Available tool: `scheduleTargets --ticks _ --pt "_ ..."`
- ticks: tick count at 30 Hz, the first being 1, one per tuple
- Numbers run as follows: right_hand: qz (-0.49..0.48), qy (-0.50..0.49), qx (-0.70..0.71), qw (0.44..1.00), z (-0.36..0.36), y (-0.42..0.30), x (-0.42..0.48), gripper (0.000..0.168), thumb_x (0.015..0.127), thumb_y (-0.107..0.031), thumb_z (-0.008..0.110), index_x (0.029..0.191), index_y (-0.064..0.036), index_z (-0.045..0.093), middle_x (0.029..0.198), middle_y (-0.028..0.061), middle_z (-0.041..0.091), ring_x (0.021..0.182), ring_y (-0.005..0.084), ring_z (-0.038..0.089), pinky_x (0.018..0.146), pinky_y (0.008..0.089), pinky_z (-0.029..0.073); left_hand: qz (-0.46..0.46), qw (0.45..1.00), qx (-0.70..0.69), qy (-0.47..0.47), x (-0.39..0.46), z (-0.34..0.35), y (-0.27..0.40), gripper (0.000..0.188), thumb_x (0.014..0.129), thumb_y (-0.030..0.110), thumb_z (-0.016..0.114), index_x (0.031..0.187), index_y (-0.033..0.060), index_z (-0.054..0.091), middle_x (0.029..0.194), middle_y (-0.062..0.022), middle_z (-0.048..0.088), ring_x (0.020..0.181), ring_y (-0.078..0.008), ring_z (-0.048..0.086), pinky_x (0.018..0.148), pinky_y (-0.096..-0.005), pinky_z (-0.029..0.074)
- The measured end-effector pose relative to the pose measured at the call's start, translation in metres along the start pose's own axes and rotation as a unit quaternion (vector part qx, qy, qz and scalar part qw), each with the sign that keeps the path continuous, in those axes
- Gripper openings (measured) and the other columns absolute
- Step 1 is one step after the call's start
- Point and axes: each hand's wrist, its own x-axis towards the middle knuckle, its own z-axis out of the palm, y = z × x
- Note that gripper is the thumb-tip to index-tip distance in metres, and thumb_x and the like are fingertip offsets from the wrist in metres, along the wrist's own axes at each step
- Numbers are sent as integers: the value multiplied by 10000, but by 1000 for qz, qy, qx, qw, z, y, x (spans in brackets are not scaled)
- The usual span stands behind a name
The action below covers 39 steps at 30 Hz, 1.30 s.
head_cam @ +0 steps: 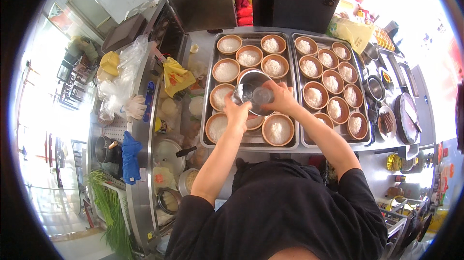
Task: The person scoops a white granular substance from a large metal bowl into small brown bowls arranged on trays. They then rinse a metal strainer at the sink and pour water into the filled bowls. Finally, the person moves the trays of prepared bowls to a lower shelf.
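My left hand (237, 113) grips the rim of a round stainless-steel container (250, 78), which is held above the left steel tray (293, 129). In my right hand (282, 98) is a small clear cup (263, 96), at the container's mouth. Whether the cup holds liquid is hard to tell. Beneath them, brown clay-coloured bowls (277, 129) with white grain stand on the left tray; the container and my hands partly cover the middle ones. In some, such as the far-left bowl (229, 44), the white contents look level.
To the right, a second steel tray (366, 129) carries several bowls with heaped white grain (313, 97). A round board with a knife (406, 118) and a steel bowl (376, 87) sit farther right. On the left are a steel counter (139, 151), a yellow bag (177, 75) and a pot lid (168, 156).
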Motion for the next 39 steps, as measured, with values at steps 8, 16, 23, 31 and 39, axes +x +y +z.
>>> scheduleTargets --ticks 8,16,23,31,39 --pt "47 39 -67 996 -31 38 -4 583 619 -260 730 1138 -159 483 1078 63 607 1081 296 482 889 471 305 17 999 -1 43 -1 -14 9 761 709 -90 511 1384 57 193 1252 -228 418 976 -338 596 633 -411 610" --pt "25 45 -316 947 -1 75 -13 406 713 -154 638 1100 -135 516 1044 62 536 1036 271 483 874 457 356 -8 999 -50 8 5 -34 15 787 669 -67 541 1374 84 227 1246 -192 415 955 -309 601 578 -382 611" --pt "-100 133 -361 918 -4 55 10 410 762 -76 559 1162 -158 511 1151 61 471 1087 232 440 933 450 322 -32 997 -69 11 11 -34 11 858 663 -83 532 1409 83 141 1253 -199 428 977 -315 598 581 -395 606" --pt "-300 69 -376 874 7 -4 63 307 787 -129 549 1091 -170 565 1137 12 505 1116 212 435 1019 462 283 -21 996 -89 3 24 -6 9 827 686 -101 536 1398 74 155 1244 -205 429 962 -323 596 603 -418 606" --pt "-107 -109 -261 953 11 8 78 527 642 -241 731 1138 -218 553 1091 26 585 1128 257 441 929 492 327 -2 998 -55 39 35 20 18 865 660 -93 553 1409 84 158 1252 -204 403 929 -316 603 556 -391 606"
